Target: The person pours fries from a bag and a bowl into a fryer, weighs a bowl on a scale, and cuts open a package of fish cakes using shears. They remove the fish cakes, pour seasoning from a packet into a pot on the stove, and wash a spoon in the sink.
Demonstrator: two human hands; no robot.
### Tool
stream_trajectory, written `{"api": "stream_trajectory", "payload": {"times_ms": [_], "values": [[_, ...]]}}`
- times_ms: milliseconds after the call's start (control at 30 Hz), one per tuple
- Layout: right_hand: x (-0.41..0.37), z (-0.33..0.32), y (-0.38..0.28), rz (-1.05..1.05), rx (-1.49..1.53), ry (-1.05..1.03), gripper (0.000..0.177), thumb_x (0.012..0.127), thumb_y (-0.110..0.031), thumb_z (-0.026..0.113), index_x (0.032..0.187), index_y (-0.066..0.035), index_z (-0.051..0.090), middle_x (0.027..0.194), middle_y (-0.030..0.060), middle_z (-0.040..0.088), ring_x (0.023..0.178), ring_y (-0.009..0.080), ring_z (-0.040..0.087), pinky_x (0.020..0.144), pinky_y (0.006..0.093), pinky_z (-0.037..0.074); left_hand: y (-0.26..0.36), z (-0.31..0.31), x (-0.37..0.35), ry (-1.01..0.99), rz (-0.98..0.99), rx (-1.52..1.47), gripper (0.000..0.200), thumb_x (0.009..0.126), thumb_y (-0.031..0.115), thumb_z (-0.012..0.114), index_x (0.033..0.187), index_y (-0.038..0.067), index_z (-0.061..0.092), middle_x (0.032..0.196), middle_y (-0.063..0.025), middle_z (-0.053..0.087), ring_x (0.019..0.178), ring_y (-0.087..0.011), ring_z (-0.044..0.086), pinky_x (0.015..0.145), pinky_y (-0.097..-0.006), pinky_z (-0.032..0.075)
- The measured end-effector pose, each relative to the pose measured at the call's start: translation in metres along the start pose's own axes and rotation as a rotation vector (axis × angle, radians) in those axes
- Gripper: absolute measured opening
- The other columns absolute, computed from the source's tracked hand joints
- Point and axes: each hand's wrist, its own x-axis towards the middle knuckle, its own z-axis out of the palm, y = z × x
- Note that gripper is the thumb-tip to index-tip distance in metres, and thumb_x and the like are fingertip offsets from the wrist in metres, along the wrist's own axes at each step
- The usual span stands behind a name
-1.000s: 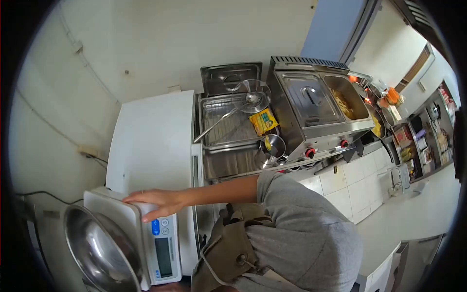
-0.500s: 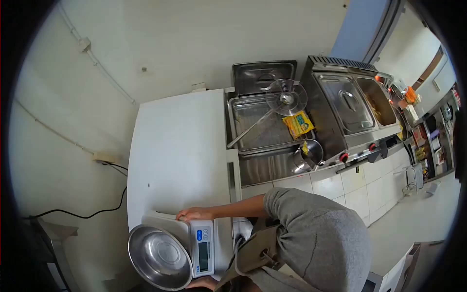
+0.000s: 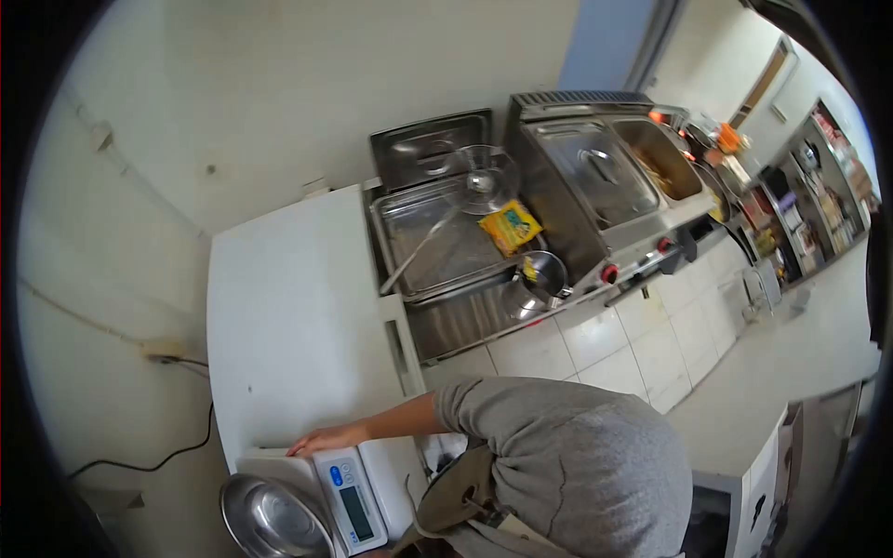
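The digital kitchen scale [image 3: 352,502], white with blue buttons and a dark display, sits at the near end of the white table. A shiny steel bowl [image 3: 274,521] rests tilted on its far side, cut by the lower frame edge. My right hand [image 3: 326,439] grips the upper side of the scale, fingers curled over its edge. Only a sliver of my left hand [image 3: 377,553] shows at the bottom, below the scale; its fingers are out of sight. My grey right sleeve [image 3: 577,456] and brown apron [image 3: 460,493] cover the lower middle.
Beside the white table [image 3: 293,307] lies a steel tray [image 3: 391,223] with a long-handled utensil, a clear round lid [image 3: 498,186] and a yellow packet [image 3: 511,228]. A steel pot [image 3: 530,296] stands nearby. Farther right is a two-well fryer [image 3: 595,177]. A black cable [image 3: 149,465] hangs left.
My view has shifted, so the scene sits farther left and the scale and bowl lower. My right hand stays on the scale. My left hand has almost slipped out of view.
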Motion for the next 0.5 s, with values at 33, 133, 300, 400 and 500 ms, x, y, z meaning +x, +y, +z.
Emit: {"api": "stream_trajectory", "payload": {"times_ms": [33, 133, 300, 400, 500], "values": [[-0.008, 0.005, -0.003, -0.026, -0.038, 0.049, 0.05, 0.088, -0.03, 0.043, 0.13, -0.003, 0.039, 0.132, 0.0129, 0.04, 0.123, 0.0223, 0.035, 0.103, 0.0316, 0.024, 0.002, -0.001, -0.003, -0.002, 0.002, -0.011, 0.038, 0.095, 0.032, 0.035, 0.111, 0.0, 0.048, 0.11, -0.0139, 0.049, 0.101, -0.0246, 0.047, 0.09, -0.036, 0.034], [-0.057, 0.03, -0.015, -0.072, -0.225, 0.299, 0.045, 0.091, -0.023, 0.04, 0.131, -0.003, 0.035, 0.131, 0.0143, 0.04, 0.121, 0.0251, 0.038, 0.102, 0.0339, 0.026, 0.008, -0.011, -0.01, 0.008, 0.027, -0.024, 0.038, 0.095, 0.032, 0.035, 0.111, 0.0, 0.048, 0.11, -0.0139, 0.049, 0.101, -0.0245, 0.047, 0.09, -0.0359, 0.034], [-0.216, 0.049, -0.023, -0.071, -0.49, 0.565, 0.034, 0.086, -0.011, 0.046, 0.119, -0.002, 0.043, 0.115, 0.0149, 0.047, 0.107, 0.0265, 0.048, 0.092, 0.0347, 0.037, 0.018, -0.038, -0.018, 0.067, 0.05, -0.041, 0.038, 0.096, 0.032, 0.033, 0.11, 0.0, 0.048, 0.109, -0.014, 0.049, 0.1, -0.0244, 0.046, 0.09, -0.0359, 0.033], [-0.338, 0.064, 0.001, 0.184, -0.658, 0.77, 0.033, 0.083, -0.014, 0.049, 0.113, -0.001, 0.043, 0.089, 0.0155, 0.055, 0.091, 0.0292, 0.054, 0.08, 0.0353, 0.042, 0.023, -0.06, -0.026, 0.077, 0.044, -0.053, 0.038, 0.096, 0.032, 0.032, 0.11, 0.0, 0.048, 0.109, -0.0141, 0.049, 0.1, -0.0243, 0.046, 0.09, -0.0358, 0.033], [-0.465, 0.087, 0.056, 0.641, -0.803, 0.968, 0.046, 0.08, -0.034, 0.054, 0.114, -0.005, 0.043, 0.096, 0.019, 0.057, 0.093, 0.0362, 0.054, 0.082, 0.0424, 0.043, 0.025, -0.086, -0.04, 0.077, 0.019, -0.032, 0.038, 0.097, 0.032, 0.032, 0.11, 0.0, 0.048, 0.108, -0.0141, 0.049, 0.1, -0.0242, 0.046, 0.09, -0.0358, 0.033]]}}
